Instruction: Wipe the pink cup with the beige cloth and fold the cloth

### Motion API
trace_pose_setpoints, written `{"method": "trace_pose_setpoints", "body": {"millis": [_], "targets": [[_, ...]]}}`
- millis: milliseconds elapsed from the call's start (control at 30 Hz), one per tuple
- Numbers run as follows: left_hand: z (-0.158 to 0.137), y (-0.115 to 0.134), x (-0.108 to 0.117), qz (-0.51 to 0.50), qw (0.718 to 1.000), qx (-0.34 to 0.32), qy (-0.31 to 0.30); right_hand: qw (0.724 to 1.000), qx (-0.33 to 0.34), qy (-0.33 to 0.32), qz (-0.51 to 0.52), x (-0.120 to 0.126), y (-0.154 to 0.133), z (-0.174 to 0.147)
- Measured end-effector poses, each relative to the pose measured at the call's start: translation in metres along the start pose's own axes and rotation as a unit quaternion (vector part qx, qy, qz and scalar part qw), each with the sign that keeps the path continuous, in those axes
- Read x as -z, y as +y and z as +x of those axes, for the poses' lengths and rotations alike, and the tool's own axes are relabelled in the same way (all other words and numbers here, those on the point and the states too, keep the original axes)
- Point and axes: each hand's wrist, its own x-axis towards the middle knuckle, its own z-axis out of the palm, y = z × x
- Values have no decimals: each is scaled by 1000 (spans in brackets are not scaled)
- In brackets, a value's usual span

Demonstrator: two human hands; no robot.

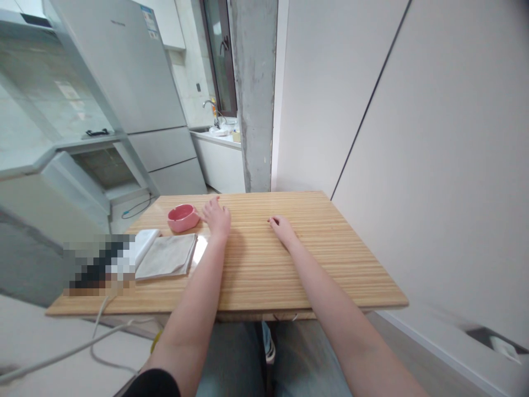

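Note:
A pink ashtray [183, 219] with notches in its rim rests on the wooden table [256, 264] at the far left. My left hand [216, 218] is just to its right, fingers apart and holding nothing; whether a fingertip touches the ashtray I cannot tell. Over the middle of the table, my right hand [282, 229] has its fingers curled together in a pinch. Something small and dark shows at those fingertips, too small to name. A folded grey cloth [167, 256] lies on the table in front of the ashtray, left of my left forearm.
Beside the cloth is a white item [142, 245], partly under a blurred patch. Pale cables [99, 331] hang by the table's left front corner. A white wall panel [392, 165] rises on the right. Behind stand a fridge [119, 71] and a sink counter [221, 160].

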Motion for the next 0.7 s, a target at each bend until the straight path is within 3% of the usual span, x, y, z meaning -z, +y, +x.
{"method": "trace_pose_setpoints", "body": {"millis": [100,267,367,500,700], "targets": [[23,-33,25,73,997,13,10,1000,-1,6,4,-1,1,1],[49,-80,41,192,967,73,-152,999,0,16,37,-4,5,3],[54,-88,41,223,954,73,-188,996,-18,28,79,-7,9,4],[42,-67,39,204,956,25,-211,986,-85,41,137,-12,14,6],[-19,19,25,87,939,-207,-260,974,-55,106,193,-6,11,7]]}}
